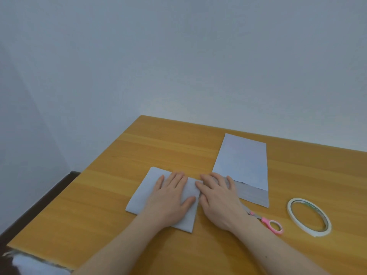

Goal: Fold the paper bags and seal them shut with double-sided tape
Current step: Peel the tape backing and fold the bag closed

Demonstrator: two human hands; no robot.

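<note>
A light, easily creased folded paper bag (158,197) is pressed flat on the counter (119,155) by the left hand (170,195) and right hand (216,199), fingers straight, best held near its edges.

Folded bag (143,195) left of flat bag (242,161) — scissors (266,221), tape (309,217) right.

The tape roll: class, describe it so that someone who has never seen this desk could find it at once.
Start at the wooden table and go to its near right side. Past the pink-handled scissors lies the tape roll, flat on the wood. It is the only ring there: thin, white, the table showing through its middle.
</note>
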